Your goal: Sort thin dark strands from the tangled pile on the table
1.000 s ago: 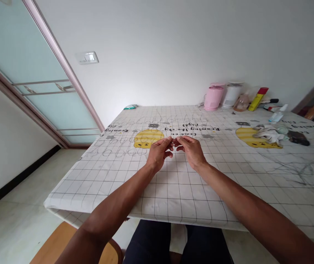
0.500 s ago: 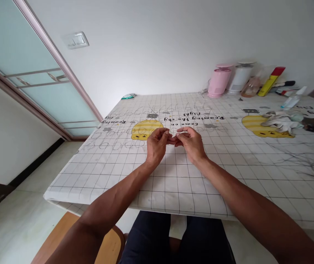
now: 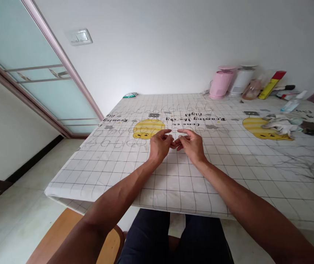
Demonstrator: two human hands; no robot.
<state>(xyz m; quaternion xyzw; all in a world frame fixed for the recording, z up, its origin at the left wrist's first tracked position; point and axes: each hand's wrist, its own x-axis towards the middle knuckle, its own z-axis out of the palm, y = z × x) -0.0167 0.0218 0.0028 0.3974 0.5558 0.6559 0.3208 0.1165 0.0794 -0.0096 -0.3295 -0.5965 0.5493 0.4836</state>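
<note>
My left hand (image 3: 160, 146) is just above the middle of the checked tablecloth (image 3: 173, 183), its thumb pressed to curled fingers and its index finger stretched forward. Facing it, my right hand (image 3: 192, 145) has the same shape, with its thumb against bent fingers. The lower fingertips of both hands meet or nearly meet between them. Whatever the pinched fingers hold, if anything, is too small to make out. Thin dark wire-like loops (image 3: 112, 141) lie on the cloth beyond and left of my hands.
At the back right stand a pink device (image 3: 221, 83), a white device (image 3: 241, 81), bottles and a yellow-and-red box (image 3: 272, 85). Crumpled gloves (image 3: 280, 125) lie to the right, near dark thin strands (image 3: 308, 165). A green packet (image 3: 130, 95) sits at the back left.
The index fingers of both hands have lifted and straightened away from the thumbs. The hands sit slightly lower in view, and the camera has shifted a little.
</note>
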